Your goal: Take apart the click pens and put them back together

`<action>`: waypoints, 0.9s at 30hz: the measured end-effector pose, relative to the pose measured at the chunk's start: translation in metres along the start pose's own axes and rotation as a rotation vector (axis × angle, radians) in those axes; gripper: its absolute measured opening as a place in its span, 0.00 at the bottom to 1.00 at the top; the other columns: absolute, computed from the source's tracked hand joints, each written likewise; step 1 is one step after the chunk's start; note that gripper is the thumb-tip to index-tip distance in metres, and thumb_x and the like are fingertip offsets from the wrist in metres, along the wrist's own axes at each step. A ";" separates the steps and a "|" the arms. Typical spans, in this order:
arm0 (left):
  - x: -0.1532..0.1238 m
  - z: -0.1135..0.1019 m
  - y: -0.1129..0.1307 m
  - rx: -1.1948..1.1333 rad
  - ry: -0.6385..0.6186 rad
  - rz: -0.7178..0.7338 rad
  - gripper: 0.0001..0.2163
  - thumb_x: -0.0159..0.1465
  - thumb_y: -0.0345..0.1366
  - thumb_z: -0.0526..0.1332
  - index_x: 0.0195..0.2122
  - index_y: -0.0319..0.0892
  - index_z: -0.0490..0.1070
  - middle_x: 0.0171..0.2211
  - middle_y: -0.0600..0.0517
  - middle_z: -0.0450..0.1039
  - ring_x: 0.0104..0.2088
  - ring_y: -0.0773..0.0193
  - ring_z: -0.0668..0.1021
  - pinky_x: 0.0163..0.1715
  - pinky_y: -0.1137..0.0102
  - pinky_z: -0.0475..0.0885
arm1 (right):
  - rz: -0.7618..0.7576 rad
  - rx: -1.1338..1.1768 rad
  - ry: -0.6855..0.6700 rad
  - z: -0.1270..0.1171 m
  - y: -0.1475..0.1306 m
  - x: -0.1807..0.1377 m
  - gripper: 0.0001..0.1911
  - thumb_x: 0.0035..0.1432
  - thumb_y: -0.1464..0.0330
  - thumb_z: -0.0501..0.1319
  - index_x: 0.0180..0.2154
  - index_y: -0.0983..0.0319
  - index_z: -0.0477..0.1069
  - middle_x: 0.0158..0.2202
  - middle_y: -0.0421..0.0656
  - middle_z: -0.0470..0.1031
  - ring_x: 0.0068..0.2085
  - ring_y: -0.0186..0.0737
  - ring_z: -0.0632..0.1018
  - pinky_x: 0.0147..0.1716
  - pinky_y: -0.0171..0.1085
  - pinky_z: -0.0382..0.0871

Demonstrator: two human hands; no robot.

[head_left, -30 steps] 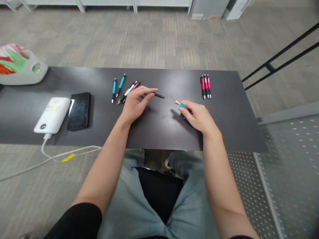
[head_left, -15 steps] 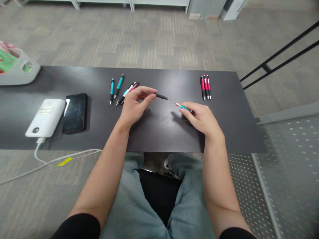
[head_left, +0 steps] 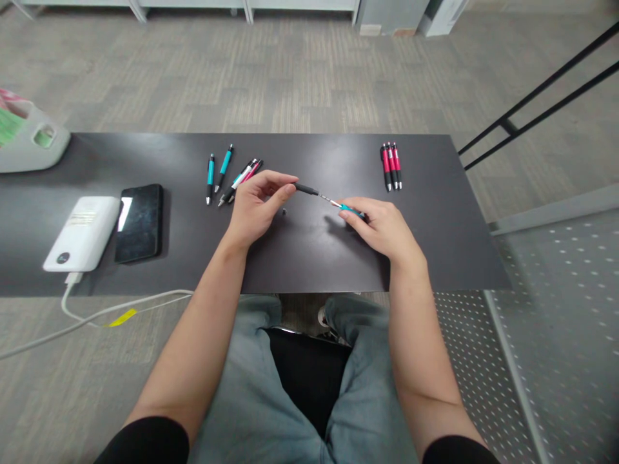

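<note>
Between thumb and fingers, my left hand (head_left: 261,205) pinches a black pen grip (head_left: 306,189) by its left end. My right hand (head_left: 382,227) is closed on a turquoise pen barrel (head_left: 350,209), from which a thin metallic refill or spring (head_left: 331,201) sticks out to the left. The tip of that thin part meets the open right end of the black grip, and both pieces are held above the table. Below my left fingers, a tiny metal piece (head_left: 284,211) lies on the dark surface, perhaps a pen tip.
On the dark table (head_left: 300,264), turquoise pens (head_left: 210,178) and a small mixed pile of pens (head_left: 242,180) lie left. Red pens (head_left: 391,166) lie side by side at right. A black phone (head_left: 139,223), a white power bank (head_left: 82,233) with cable, and a white basket (head_left: 36,145) are farther left.
The gap between the black grip and the thin metallic part has closed; its tip now reaches the grip's end. The whole view has shifted slightly.
</note>
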State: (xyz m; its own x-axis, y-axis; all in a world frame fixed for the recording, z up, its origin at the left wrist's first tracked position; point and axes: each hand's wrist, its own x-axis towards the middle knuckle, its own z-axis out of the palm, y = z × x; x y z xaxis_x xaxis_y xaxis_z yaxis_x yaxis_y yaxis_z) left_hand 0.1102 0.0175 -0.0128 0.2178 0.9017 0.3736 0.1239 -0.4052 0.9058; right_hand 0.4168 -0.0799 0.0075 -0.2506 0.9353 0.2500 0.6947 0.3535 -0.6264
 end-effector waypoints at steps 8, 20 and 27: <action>0.001 -0.004 0.003 -0.019 0.050 -0.003 0.34 0.65 0.79 0.83 0.43 0.49 0.90 0.42 0.46 0.92 0.45 0.51 0.92 0.47 0.59 0.87 | 0.037 0.007 -0.021 0.001 0.003 0.001 0.24 0.91 0.44 0.64 0.65 0.46 0.94 0.66 0.44 0.95 0.66 0.67 0.95 0.66 0.64 0.91; -0.003 -0.009 0.008 0.047 -0.014 0.039 0.30 0.70 0.74 0.82 0.45 0.49 0.92 0.42 0.46 0.91 0.41 0.54 0.88 0.43 0.61 0.83 | 0.020 -0.011 -0.014 0.006 0.003 0.001 0.22 0.91 0.45 0.65 0.64 0.46 0.94 0.64 0.44 0.96 0.64 0.65 0.95 0.64 0.58 0.92; -0.007 -0.003 0.017 0.060 -0.091 0.088 0.17 0.75 0.57 0.83 0.47 0.49 0.94 0.44 0.46 0.93 0.42 0.54 0.88 0.48 0.58 0.84 | 0.035 -0.049 -0.025 0.004 -0.005 0.003 0.22 0.91 0.46 0.64 0.66 0.46 0.92 0.64 0.44 0.96 0.62 0.63 0.95 0.62 0.55 0.90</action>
State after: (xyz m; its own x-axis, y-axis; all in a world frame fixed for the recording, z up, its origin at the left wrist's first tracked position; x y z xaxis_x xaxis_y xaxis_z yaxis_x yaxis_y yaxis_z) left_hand 0.1083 0.0050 0.0003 0.3170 0.8457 0.4293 0.1571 -0.4932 0.8556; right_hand 0.4096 -0.0792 0.0080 -0.2420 0.9473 0.2097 0.7356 0.3201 -0.5971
